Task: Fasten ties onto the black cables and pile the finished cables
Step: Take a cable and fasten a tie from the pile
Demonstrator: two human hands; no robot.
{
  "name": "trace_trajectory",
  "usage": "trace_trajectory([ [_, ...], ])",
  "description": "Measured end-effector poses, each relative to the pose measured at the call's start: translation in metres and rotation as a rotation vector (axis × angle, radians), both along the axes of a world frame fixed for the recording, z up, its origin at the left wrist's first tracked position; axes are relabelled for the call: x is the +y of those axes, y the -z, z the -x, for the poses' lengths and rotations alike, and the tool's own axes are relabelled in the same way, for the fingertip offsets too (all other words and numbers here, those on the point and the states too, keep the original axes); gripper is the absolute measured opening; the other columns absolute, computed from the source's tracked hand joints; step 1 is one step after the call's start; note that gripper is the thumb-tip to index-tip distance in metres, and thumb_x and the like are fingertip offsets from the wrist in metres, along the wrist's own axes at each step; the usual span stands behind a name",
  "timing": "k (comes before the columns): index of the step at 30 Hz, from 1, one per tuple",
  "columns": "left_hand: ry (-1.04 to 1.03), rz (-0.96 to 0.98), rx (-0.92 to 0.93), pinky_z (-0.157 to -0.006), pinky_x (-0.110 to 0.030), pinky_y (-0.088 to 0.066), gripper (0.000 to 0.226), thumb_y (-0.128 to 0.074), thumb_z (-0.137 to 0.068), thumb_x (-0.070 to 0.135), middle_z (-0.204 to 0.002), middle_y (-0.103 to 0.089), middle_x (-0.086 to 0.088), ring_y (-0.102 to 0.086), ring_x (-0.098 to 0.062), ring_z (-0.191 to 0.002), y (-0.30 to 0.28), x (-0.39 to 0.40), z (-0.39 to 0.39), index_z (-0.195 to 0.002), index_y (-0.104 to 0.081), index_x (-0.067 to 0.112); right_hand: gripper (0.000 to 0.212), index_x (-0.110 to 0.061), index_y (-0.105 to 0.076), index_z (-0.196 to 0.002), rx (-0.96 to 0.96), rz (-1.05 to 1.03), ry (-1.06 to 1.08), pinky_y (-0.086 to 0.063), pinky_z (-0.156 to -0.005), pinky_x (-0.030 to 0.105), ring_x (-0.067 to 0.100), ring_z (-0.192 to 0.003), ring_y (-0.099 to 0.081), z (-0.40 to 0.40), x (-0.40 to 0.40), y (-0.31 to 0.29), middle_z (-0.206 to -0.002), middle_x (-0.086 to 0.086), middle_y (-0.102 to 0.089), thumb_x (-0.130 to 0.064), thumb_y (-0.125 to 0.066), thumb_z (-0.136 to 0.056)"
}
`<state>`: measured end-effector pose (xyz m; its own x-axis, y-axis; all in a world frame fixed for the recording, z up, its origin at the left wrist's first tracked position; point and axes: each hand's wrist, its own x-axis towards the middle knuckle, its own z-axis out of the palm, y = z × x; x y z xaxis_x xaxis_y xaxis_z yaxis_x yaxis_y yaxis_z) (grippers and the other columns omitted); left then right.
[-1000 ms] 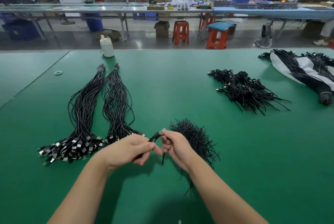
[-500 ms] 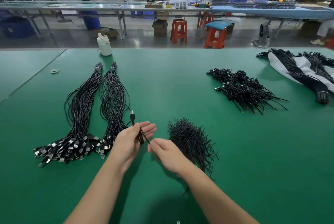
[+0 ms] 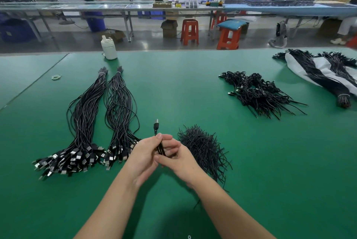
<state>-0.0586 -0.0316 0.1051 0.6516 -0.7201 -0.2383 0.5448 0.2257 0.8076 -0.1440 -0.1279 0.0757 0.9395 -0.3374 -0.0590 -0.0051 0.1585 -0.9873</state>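
My left hand (image 3: 144,153) grips a folded black cable (image 3: 160,147) upright over the green table (image 3: 193,92); its plug end (image 3: 156,126) sticks up above my fingers. My right hand (image 3: 176,158) meets the left and pinches the cable bundle from the right; whether a tie is in its fingers is hidden. A heap of black ties (image 3: 202,146) lies just right of my hands. Two long bundles of untied black cables (image 3: 83,123) (image 3: 120,117) stretch out on the left. The pile of tied cables (image 3: 258,94) lies at the right.
More bundled cables on a white sheet (image 3: 326,76) lie at the far right. A white bottle (image 3: 109,47) stands at the table's far edge, and a rubber band (image 3: 56,77) lies at the far left. Benches, red stools and people are beyond the table.
The hands parted half a second ago with the left holding the cable; now the right hand has come back against the left, and the plug end points straight up.
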Motion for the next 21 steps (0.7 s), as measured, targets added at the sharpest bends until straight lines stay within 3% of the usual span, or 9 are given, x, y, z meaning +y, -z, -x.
trace_trajectory([
  [4, 0.304, -0.045, -0.095, -0.079, -0.034, -0.059, 0.031, -0.051, -0.097, 0.013, -0.105, -0.068, -0.035, -0.071, -0.037, -0.095, -0.007, 0.011, -0.007, -0.102, -0.072, -0.010, 0.053, -0.018, -0.064, -0.124, -0.011, 0.159, 0.023, -0.050, -0.092, 0.022, 0.012, -0.096, -0.066, 0.005, -0.008, 0.002, -0.105, -0.001, -0.072, -0.005, -0.082, -0.076],
  [7, 0.328, -0.237, -0.237, -0.076, -0.028, -0.057, 0.032, -0.048, -0.102, 0.015, -0.101, -0.073, -0.026, -0.072, -0.026, -0.089, -0.011, 0.013, -0.007, -0.097, -0.075, -0.001, 0.036, -0.023, -0.068, -0.112, 0.003, 0.416, 0.070, -0.049, -0.085, 0.022, 0.009, -0.095, -0.064, 0.012, -0.010, 0.003, -0.101, -0.004, -0.068, -0.018, -0.079, -0.078],
  [8, 0.278, -0.332, -0.341, -0.077, -0.029, -0.056, 0.032, -0.047, -0.103, 0.015, -0.096, -0.075, -0.021, -0.071, -0.024, -0.086, -0.010, 0.012, -0.004, -0.095, -0.074, 0.001, 0.029, -0.025, -0.066, -0.108, 0.010, 0.544, 0.083, -0.048, -0.081, 0.024, 0.009, -0.090, -0.060, 0.014, -0.010, 0.004, -0.097, -0.003, -0.063, -0.022, -0.074, -0.081],
  [10, 0.147, -0.616, -0.717, -0.079, -0.034, -0.056, 0.032, -0.049, -0.103, 0.023, -0.081, -0.076, -0.009, -0.071, -0.025, -0.082, -0.006, 0.008, 0.003, -0.085, -0.072, 0.009, 0.021, -0.022, -0.060, -0.111, 0.032, 0.817, 0.086, -0.046, -0.077, 0.031, 0.013, -0.086, -0.053, 0.016, -0.011, 0.005, -0.096, -0.001, -0.052, -0.023, -0.064, -0.090],
  [12, 0.016, -0.930, -1.156, -0.068, -0.033, -0.048, 0.033, -0.051, -0.098, 0.042, -0.070, -0.067, 0.002, -0.066, -0.023, -0.076, -0.004, 0.007, 0.012, -0.079, -0.065, 0.019, 0.022, -0.015, -0.052, -0.120, 0.109, 0.988, 0.054, -0.045, -0.077, 0.042, 0.024, -0.086, -0.055, 0.018, -0.010, 0.004, -0.104, 0.004, -0.047, -0.023, -0.051, -0.100],
  [13, -0.058, -1.010, -1.263, -0.067, -0.032, -0.046, 0.031, -0.052, -0.095, 0.051, -0.071, -0.064, 0.005, -0.063, -0.021, -0.075, -0.003, 0.007, 0.015, -0.083, -0.060, 0.023, 0.022, -0.011, -0.049, -0.121, 0.149, 1.036, 0.025, -0.044, -0.074, 0.046, 0.031, -0.085, -0.056, 0.019, -0.010, 0.002, -0.106, 0.007, -0.045, -0.023, -0.045, -0.103],
  [16, -0.037, -0.932, -1.183, -0.069, -0.029, -0.043, 0.023, -0.058, -0.090, 0.055, -0.073, -0.061, 0.010, -0.058, -0.005, -0.072, -0.002, 0.006, 0.017, -0.096, -0.051, 0.033, 0.021, -0.005, -0.046, -0.114, 0.208, 1.046, -0.047, -0.042, -0.068, 0.050, 0.039, -0.080, -0.055, 0.025, -0.007, -0.002, -0.102, 0.012, -0.047, -0.018, -0.033, -0.106],
  [19, 0.037, -0.827, -1.185, -0.061, -0.017, -0.038, 0.013, -0.066, -0.088, 0.041, -0.064, -0.062, 0.012, -0.057, 0.002, -0.065, 0.002, 0.003, 0.017, -0.080, -0.060, 0.032, 0.024, -0.006, -0.050, -0.117, 0.273, 0.953, -0.050, -0.049, -0.076, 0.048, 0.035, -0.089, -0.060, 0.027, -0.006, -0.003, -0.107, 0.014, -0.059, -0.018, -0.032, -0.104],
  [21, 0.022, -0.809, -1.184, -0.057, -0.012, -0.038, 0.013, -0.066, -0.089, 0.035, -0.063, -0.062, 0.011, -0.057, 0.003, -0.068, 0.003, 0.001, 0.015, -0.077, -0.063, 0.031, 0.032, -0.010, -0.049, -0.130, 0.265, 0.939, -0.061, -0.051, -0.085, 0.047, 0.034, -0.100, -0.062, 0.023, -0.007, -0.002, -0.117, 0.013, -0.061, -0.017, -0.032, -0.104],
])
